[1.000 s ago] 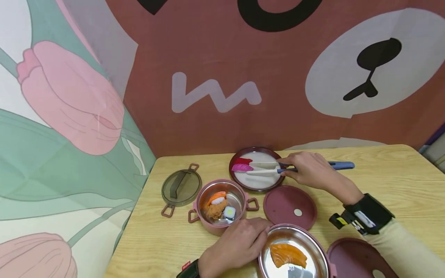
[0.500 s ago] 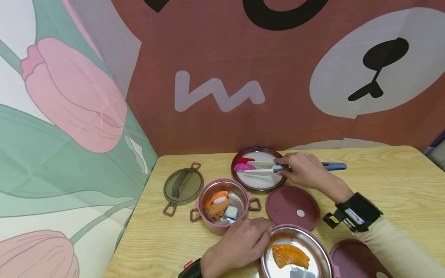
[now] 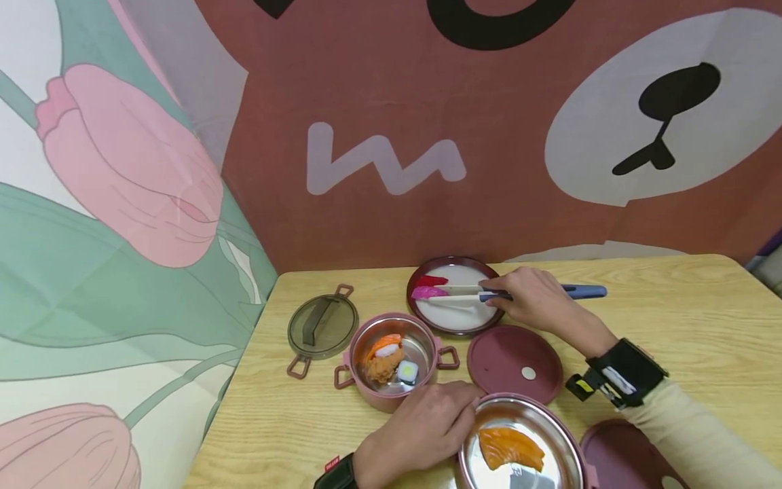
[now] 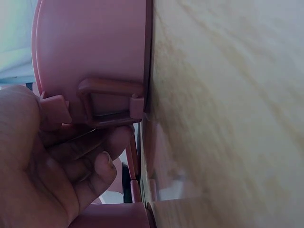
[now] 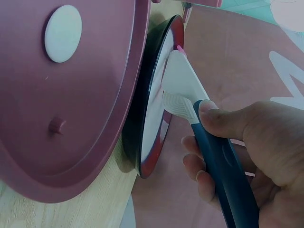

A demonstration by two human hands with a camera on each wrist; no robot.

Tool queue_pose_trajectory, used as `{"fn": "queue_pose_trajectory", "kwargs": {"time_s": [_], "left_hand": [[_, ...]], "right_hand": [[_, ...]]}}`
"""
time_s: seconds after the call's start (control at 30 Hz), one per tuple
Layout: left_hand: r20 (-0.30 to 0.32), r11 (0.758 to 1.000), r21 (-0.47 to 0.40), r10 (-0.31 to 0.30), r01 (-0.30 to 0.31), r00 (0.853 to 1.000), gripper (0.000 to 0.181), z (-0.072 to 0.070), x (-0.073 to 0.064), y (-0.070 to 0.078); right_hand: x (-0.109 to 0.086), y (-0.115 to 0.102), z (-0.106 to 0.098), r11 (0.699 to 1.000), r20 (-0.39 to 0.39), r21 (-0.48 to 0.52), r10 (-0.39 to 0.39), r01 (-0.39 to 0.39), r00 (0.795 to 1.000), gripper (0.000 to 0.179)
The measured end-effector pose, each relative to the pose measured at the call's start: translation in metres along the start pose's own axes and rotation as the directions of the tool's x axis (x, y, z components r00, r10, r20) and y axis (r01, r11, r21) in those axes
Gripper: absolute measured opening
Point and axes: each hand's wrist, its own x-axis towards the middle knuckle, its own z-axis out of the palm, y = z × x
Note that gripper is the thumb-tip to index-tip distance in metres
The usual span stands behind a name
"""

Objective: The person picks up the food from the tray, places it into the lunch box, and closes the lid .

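My right hand holds blue-handled tongs with flat white tips, thumb on one arm and fingers on the other. The tips reach over a white plate with a dark red rim and meet a magenta piece of toy sushi; a red piece lies just behind it. My left hand grips the side of a pink pot by its rim, its fingers curled beside the folded side handle. An orange salmon slice lies in that pot.
Left of it stands another pink pot holding a shrimp piece, a fried piece and a small white roll. A glass lid lies farther left. Dark red lids rest in the middle and at the lower right. A printed cloth rises behind the table.
The tongs and right hand have shifted slightly left, and the tips now sit against the magenta piece. My left hand stays on the pot.
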Motion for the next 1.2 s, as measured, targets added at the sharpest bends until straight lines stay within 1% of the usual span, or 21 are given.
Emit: {"fn": "queue_pose_trajectory", "kwargs": {"time_s": [0.27, 0.43, 0.67, 0.8, 1.07, 1.2], "left_hand": [[0.003, 1.000, 0.010, -0.013, 0.013, 1.000, 0.023, 0.001, 0.000, -0.001], [0.002, 1.000, 0.020, -0.011, 0.011, 1.000, 0.023, 0.002, 0.000, -0.001], [0.013, 1.000, -0.010, -0.021, 0.021, 1.000, 0.022, 0.001, 0.000, -0.001], [0.013, 1.000, -0.013, -0.015, 0.015, 1.000, 0.022, 0.001, 0.001, -0.001], [0.025, 1.000, -0.022, -0.015, 0.015, 1.000, 0.022, 0.001, 0.001, -0.001], [0.014, 1.000, -0.024, -0.006, 0.006, 1.000, 0.022, 0.001, 0.001, 0.000]], "right_hand": [[-0.004, 0.002, -0.002, 1.000, 0.012, 0.011, 0.006, -0.006, 1.000, 0.033], [-0.009, 0.004, -0.003, 1.000, 0.014, 0.019, 0.009, -0.009, 1.000, 0.033], [-0.014, 0.003, -0.007, 1.000, 0.008, 0.020, 0.006, -0.006, 1.000, 0.033], [-0.019, 0.003, -0.012, 1.000, 0.004, 0.021, 0.004, -0.004, 1.000, 0.033], [-0.028, 0.003, -0.018, 0.999, -0.014, 0.012, -0.030, 0.030, 0.999, 0.032], [-0.032, 0.002, -0.019, 1.000, -0.006, 0.010, -0.021, 0.021, 1.000, 0.032]]}}
